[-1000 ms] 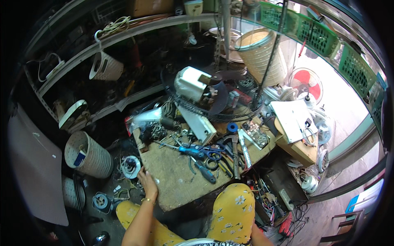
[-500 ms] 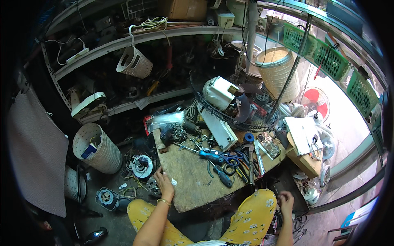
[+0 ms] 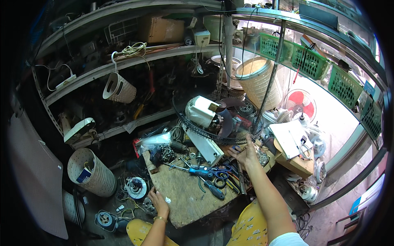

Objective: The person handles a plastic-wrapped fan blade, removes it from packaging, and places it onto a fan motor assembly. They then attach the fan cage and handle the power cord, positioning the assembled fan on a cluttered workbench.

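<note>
My left hand (image 3: 158,202) rests on the left edge of a worn wooden board (image 3: 186,211), its fingers extended and holding nothing. Out over the board's far right part, my right hand (image 3: 245,156) is spread, with nothing visible in it. Its fingertips are near a small blue spool, partly covered, and the rim of a black wire fan guard (image 3: 193,130). Left of this hand lie a long screwdriver with a blue handle (image 3: 201,172), scissors with dark blue handles (image 3: 222,174) and another blue-handled tool (image 3: 214,190). A white motor housing (image 3: 200,110) sits in the guard.
A perforated pale bin (image 3: 92,176), a round motor part (image 3: 136,187) and loose wires lie on the floor at left. At right, a cardboard box (image 3: 293,166) carries a white panel (image 3: 289,137). Behind are crowded shelves (image 3: 164,53) and green baskets (image 3: 310,63).
My right hand has risen from beside my right knee and reached forward over the tools. The left hand stays at the board's edge. The view has shifted up and right.
</note>
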The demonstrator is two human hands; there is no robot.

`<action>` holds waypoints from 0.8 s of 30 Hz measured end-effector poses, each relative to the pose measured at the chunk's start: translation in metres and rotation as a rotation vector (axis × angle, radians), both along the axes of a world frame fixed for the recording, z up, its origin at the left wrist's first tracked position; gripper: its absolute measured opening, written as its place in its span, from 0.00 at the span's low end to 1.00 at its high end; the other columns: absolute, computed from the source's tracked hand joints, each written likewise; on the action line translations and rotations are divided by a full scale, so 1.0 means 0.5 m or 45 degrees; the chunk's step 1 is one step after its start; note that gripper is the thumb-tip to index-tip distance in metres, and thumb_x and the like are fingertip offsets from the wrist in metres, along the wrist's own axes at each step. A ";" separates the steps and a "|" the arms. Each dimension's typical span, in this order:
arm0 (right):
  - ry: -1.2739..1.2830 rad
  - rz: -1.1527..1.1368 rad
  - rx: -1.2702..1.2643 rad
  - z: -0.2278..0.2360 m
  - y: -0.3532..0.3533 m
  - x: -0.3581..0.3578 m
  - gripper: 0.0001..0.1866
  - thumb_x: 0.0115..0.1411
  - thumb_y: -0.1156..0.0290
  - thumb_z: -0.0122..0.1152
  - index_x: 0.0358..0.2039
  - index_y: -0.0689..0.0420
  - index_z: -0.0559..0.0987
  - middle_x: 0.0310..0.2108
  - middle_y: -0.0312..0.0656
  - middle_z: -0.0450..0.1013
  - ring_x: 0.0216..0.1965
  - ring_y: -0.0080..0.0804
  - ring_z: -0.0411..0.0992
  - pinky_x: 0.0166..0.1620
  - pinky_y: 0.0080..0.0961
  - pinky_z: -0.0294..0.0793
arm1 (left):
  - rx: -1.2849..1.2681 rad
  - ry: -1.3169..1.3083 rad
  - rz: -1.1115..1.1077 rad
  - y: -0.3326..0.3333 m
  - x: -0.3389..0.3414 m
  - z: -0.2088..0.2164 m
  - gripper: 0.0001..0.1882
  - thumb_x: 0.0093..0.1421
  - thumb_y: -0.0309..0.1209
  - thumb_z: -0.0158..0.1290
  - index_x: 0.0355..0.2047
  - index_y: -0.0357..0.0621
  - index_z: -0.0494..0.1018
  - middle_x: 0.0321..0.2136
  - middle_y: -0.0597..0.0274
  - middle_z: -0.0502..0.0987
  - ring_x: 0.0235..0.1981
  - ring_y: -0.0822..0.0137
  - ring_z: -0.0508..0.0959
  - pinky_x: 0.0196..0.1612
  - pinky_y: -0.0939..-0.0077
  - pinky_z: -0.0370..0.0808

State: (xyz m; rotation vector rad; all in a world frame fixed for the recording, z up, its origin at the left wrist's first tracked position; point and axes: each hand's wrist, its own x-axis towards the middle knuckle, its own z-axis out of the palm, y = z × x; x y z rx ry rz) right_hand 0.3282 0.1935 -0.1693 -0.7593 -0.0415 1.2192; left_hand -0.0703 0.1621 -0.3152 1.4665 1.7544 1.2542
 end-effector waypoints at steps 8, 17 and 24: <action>-0.011 0.078 0.325 -0.035 0.057 0.027 0.31 0.50 0.64 0.58 0.52 0.68 0.62 0.50 0.56 0.65 0.51 0.61 0.67 0.53 0.62 0.70 | -0.009 0.057 -0.007 0.002 -0.009 -0.015 0.21 0.67 0.34 0.35 0.55 0.31 0.60 0.52 0.43 0.61 0.55 0.47 0.63 0.60 0.59 0.58; -0.127 0.038 0.283 -0.081 0.076 0.045 0.21 0.51 0.64 0.50 0.40 0.67 0.65 0.41 0.57 0.69 0.36 0.61 0.75 0.41 0.54 0.81 | 0.008 0.194 0.083 0.002 -0.017 -0.008 0.19 0.66 0.32 0.37 0.54 0.35 0.62 0.51 0.42 0.66 0.55 0.46 0.63 0.60 0.58 0.58; -0.196 0.025 0.335 -0.046 0.036 0.037 0.29 0.51 0.62 0.51 0.50 0.68 0.64 0.49 0.57 0.68 0.44 0.57 0.73 0.44 0.49 0.81 | 0.015 0.135 0.029 0.000 -0.003 0.008 0.20 0.68 0.35 0.36 0.54 0.35 0.62 0.51 0.41 0.63 0.55 0.46 0.62 0.60 0.58 0.58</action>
